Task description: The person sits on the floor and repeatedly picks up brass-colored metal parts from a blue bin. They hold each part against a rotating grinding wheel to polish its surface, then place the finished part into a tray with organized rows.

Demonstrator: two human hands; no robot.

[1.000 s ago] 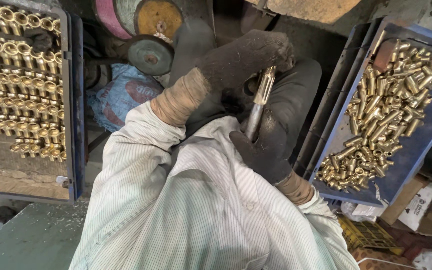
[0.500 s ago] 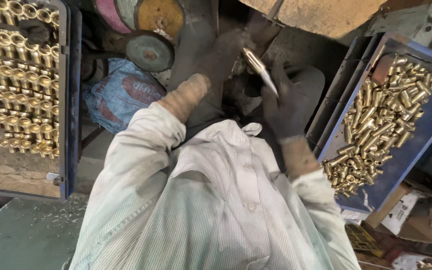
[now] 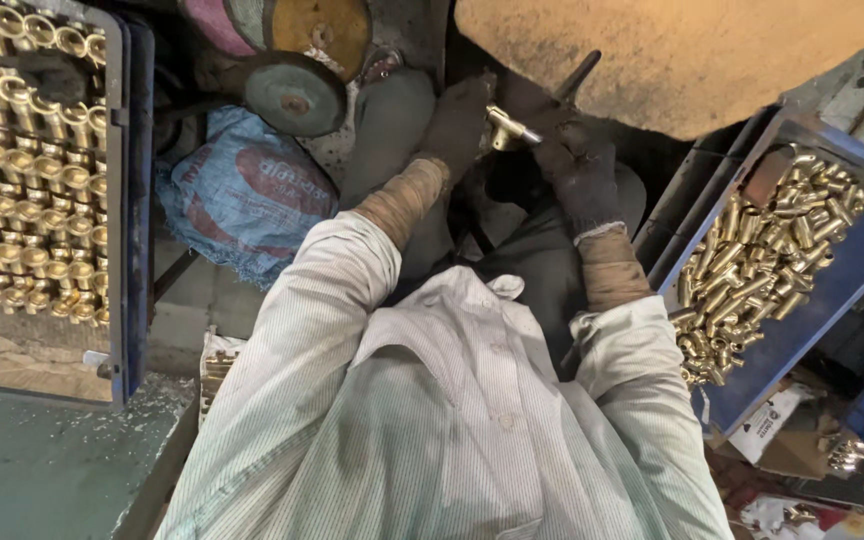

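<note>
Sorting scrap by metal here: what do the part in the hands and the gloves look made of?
The part looks like brass: yellow, shiny, with a paler silvery stem. The gloves, left hand and right hand, look like dark knitted fabric, dull and grimy; the exact fibre cannot be told.

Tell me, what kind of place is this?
Probably a metal workshop. Gloved hands hold a brass fitting up by a big buffing wheel, with neat rows of brass parts on one side and a blue tray of loose ones opposite.
</note>
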